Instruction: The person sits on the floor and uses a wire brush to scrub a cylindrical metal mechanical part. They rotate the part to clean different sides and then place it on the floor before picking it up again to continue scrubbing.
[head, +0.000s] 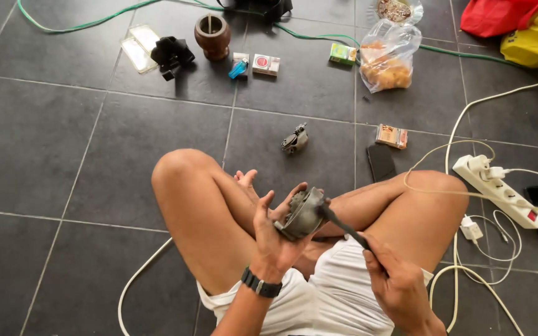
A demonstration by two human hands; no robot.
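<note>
I sit cross-legged on a grey tiled floor. My left hand (273, 233), with a black watch on the wrist, grips a round grey metal part (302, 213) above my lap. My right hand (395, 283) holds a dark-handled tool (345, 228), a screwdriver by its look. The tool's tip meets the right side of the metal part. A second small grey metal part (295, 140) lies on the floor beyond my knees.
A white power strip (498, 191) with plugs and white cables lies at the right. A dark phone (381, 162), small boxes (391, 135), a clear bag of food (387, 55), a brown round cup (213, 36), a black object (171, 56) and a green cable (70, 26) lie farther out.
</note>
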